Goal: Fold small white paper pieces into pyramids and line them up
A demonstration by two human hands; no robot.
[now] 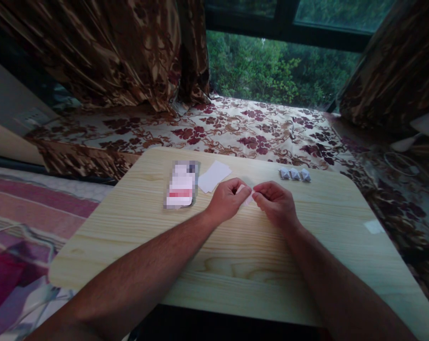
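My left hand [227,200] and my right hand [276,203] meet over the middle of a pale wooden table [235,255]. Both pinch one small piece of white paper [247,195] between fingertips; most of it is hidden by the fingers. A stack of white paper slips [214,175] lies just beyond my left hand. Three small folded paper shapes [295,174] sit in a row beyond my right hand.
A blurred card or packet [181,185] lies left of the slips. A floral cloth [242,125] covers the ledge behind the table, with brown curtains [122,52] and a window [278,66]. A striped rug [25,213] is at left.
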